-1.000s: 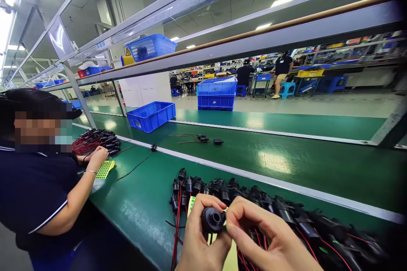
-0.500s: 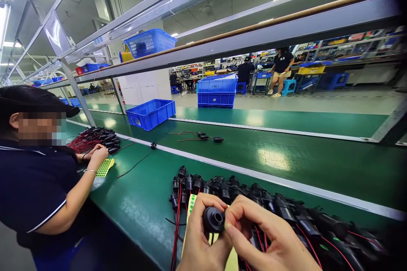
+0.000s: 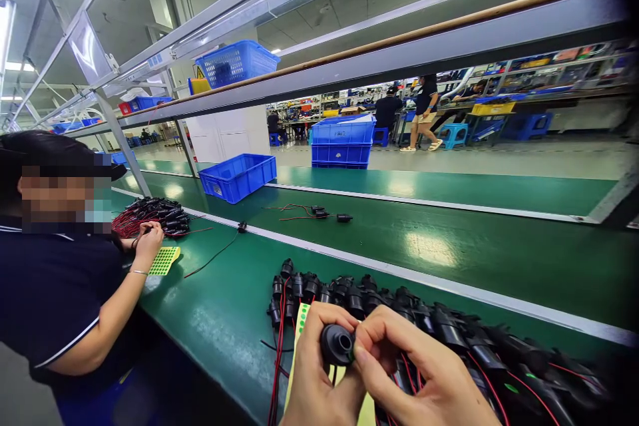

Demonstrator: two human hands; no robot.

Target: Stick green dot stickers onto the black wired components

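Low in the view, a round black plastic socket, hollow at its mouth and matte, pinched in the left hand by thumb and curled fingers, just above the near edge of the counter. Right hand closed against the socket's rim, fingertips pressing a small green dot there. Beneath, a pale yellow sticker sheet with green dots. Behind, a long heap of matching black sockets with thin red and black wires on the glossy green surface. Further left, a co-worker's hand beside another sticker sheet. Beyond, a ribbed blue plastic crate.
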